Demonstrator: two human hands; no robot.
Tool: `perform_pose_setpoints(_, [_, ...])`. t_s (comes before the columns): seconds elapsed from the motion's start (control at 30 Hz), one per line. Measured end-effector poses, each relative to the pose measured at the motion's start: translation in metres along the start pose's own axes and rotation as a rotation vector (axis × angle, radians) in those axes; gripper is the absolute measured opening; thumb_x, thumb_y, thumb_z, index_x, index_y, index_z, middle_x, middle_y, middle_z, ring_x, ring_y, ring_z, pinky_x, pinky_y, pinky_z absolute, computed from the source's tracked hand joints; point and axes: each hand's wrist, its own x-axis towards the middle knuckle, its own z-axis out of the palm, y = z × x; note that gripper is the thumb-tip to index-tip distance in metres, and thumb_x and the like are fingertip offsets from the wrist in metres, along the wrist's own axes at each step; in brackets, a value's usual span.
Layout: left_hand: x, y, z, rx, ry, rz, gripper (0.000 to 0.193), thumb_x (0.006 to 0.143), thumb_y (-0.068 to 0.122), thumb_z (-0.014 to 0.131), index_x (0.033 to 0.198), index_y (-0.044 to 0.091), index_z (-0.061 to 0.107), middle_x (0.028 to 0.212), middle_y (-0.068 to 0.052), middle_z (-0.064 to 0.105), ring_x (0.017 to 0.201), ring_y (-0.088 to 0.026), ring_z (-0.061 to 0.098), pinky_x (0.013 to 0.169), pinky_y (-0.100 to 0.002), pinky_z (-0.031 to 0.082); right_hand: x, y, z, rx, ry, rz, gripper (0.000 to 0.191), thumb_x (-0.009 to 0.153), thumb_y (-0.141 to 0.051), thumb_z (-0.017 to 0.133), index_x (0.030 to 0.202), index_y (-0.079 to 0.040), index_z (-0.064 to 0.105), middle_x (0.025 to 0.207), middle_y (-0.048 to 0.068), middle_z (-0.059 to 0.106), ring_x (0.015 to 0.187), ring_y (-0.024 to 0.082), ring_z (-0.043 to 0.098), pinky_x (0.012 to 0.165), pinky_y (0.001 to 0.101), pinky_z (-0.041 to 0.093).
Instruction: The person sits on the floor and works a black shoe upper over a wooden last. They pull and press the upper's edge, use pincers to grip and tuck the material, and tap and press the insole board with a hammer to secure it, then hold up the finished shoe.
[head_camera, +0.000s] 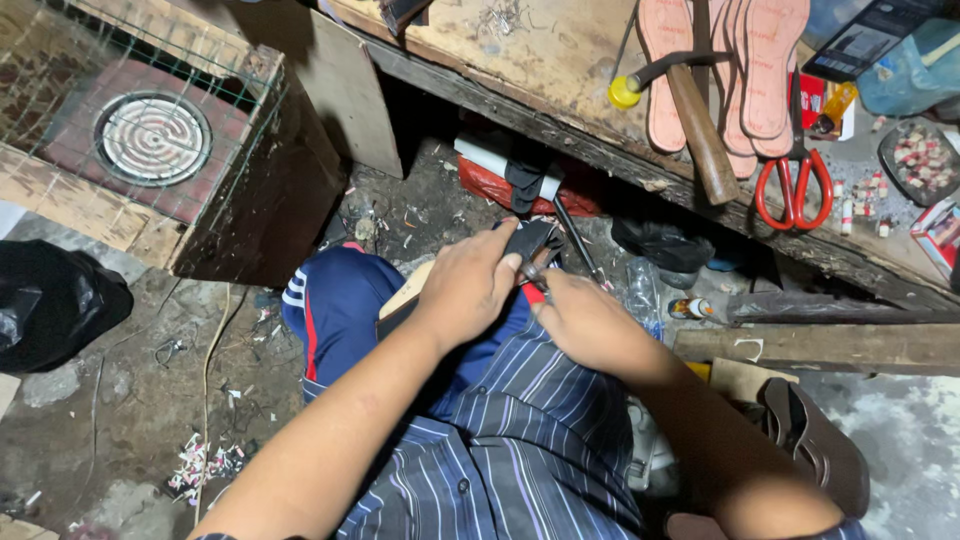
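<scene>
My left hand (468, 285) grips a dark shoe part (532, 237) that rests on a wooden block (403, 298) on my knee. My right hand (585, 322) is closed around a red-handled tool (535, 292), whose metal tip (570, 235) meets the dark piece. Both hands touch each other over my lap, above blue trousers (335, 300) and a striped shirt (520, 440).
A worn wooden bench (520, 60) runs across the top with a hammer (695, 115), red scissors (795, 185) and pink insoles (760, 60). A coil heater (152, 138) sits in a wire-covered box at left. A brown shoe (815, 445) lies at right, a black bag (50, 300) at left.
</scene>
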Motion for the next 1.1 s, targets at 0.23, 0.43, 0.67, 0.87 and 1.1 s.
perform_pose_setpoints(0.23, [-0.009,0.018,0.000,0.171,-0.038,0.032,0.058,0.095,0.023,0.059,0.145,-0.002,0.047,0.111,-0.017,0.063,0.103,-0.035,0.059,0.091,-0.047,0.043,-0.009,-0.003,-0.018,-0.021,0.095,-0.004,0.041,0.090,-0.018,0.059,0.125,0.004,0.054,0.111,0.029,0.066,0.109,0.047,0.061,0.093,0.0512,0.047])
perform_pose_setpoints(0.43, [-0.014,0.017,0.002,0.169,-0.007,0.094,0.058,0.095,0.025,0.062,0.143,-0.003,0.048,0.111,-0.018,0.063,0.102,-0.036,0.061,0.092,-0.047,0.045,-0.013,0.005,-0.010,-0.090,0.136,-0.001,0.027,0.093,-0.023,0.067,0.106,0.000,0.062,0.101,0.024,0.069,0.101,0.044,0.065,0.089,0.0506,0.050])
perform_pose_setpoints(0.67, [-0.004,-0.006,-0.001,-0.044,-0.018,0.123,0.050,0.100,0.022,0.060,0.147,0.012,0.052,0.116,-0.017,0.065,0.109,-0.038,0.062,0.093,-0.049,0.047,0.022,0.027,0.028,0.132,0.492,-0.196,0.024,0.092,-0.026,0.067,0.097,-0.003,0.065,0.092,0.020,0.070,0.091,0.041,0.068,0.081,0.0489,0.054])
perform_pose_setpoints(0.87, [-0.008,-0.004,-0.002,0.035,0.016,0.152,0.054,0.096,0.020,0.060,0.150,0.016,0.051,0.114,-0.015,0.064,0.106,-0.036,0.063,0.089,-0.047,0.048,0.019,0.024,-0.010,0.468,-0.098,-0.232,0.029,0.094,-0.018,0.059,0.118,-0.004,0.067,0.112,0.017,0.073,0.105,0.034,0.069,0.093,0.0458,0.050])
perform_pose_setpoints(1.1, [-0.008,0.006,0.001,0.099,0.012,0.134,0.053,0.098,0.022,0.061,0.149,0.016,0.051,0.112,-0.014,0.063,0.102,-0.034,0.063,0.089,-0.047,0.047,0.006,-0.008,-0.017,-0.441,0.095,-0.072,0.031,0.090,-0.015,0.060,0.115,0.003,0.060,0.102,0.021,0.070,0.101,0.039,0.067,0.095,0.0534,0.047])
